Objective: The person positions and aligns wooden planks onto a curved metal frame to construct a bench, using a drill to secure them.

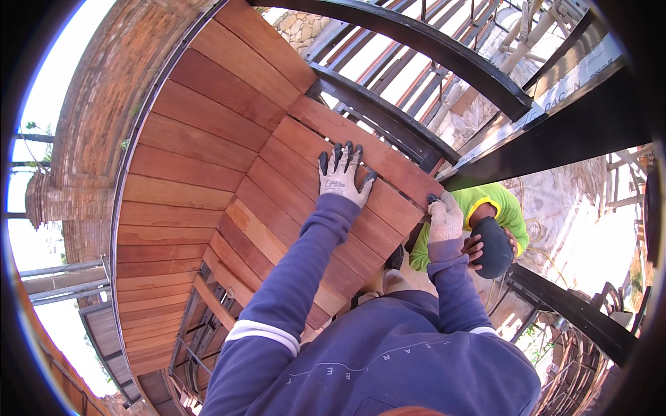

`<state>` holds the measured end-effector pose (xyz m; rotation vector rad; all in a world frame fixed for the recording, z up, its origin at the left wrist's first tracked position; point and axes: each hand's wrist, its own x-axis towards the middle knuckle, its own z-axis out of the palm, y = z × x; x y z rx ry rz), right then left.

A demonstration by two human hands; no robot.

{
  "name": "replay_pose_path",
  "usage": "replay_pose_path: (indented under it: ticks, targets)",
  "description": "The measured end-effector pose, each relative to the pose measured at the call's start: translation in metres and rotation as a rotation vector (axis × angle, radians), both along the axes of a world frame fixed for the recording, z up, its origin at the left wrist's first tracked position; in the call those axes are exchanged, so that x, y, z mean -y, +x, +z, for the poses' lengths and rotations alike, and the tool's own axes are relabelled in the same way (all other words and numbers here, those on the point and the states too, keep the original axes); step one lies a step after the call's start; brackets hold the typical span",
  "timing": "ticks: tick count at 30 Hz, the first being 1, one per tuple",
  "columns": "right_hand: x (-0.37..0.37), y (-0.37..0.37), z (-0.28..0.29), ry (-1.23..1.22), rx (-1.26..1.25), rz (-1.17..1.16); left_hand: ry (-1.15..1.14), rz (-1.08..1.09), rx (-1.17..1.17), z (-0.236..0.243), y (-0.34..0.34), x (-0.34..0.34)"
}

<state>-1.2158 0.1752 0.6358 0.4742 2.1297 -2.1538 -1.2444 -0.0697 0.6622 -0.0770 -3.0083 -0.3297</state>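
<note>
My left hand (pixel 343 177), in a pale glove with dark fingertips, lies flat with fingers spread on the reddish wooden planks (pixel 284 184). Its fingertips reach toward the outermost plank (pixel 368 148), which borders a black steel beam. A narrow gap with light showing through runs along that plank's near side. At the plank's right end, my gloved right hand (pixel 446 218) is closed around the corner, a dark fingertip on top. The rest of its fingers are partly hidden.
A person in a bright green shirt (pixel 510 208) and dark cap is below, close to my right hand. Black steel beams (pixel 416 48) cross the far side and right. A curved wooden plank wall (pixel 187 159) rises on the left, with brickwork (pixel 118 104) beyond. Gaps show between the beams.
</note>
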Motion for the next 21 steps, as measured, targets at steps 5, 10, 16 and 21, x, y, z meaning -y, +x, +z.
replay_pose_path:
  ticks: [5, 10, 16, 21]
  targets:
    - [0.002, 0.000, -0.006, -0.064, -0.032, -0.036, -0.010, 0.037, -0.011, 0.008, 0.000, -0.005]
    - [-0.005, -0.001, -0.007, 0.088, -0.010, 0.042, 0.068, 0.059, -0.048, 0.006, 0.001, -0.005]
    - [-0.002, -0.001, 0.006, 0.074, -0.049, 0.033, 0.051, 0.049, -0.021, 0.004, 0.001, -0.003]
    - [0.000, 0.003, 0.003, -0.081, -0.002, -0.017, 0.061, 0.039, -0.053, -0.004, -0.001, 0.000]
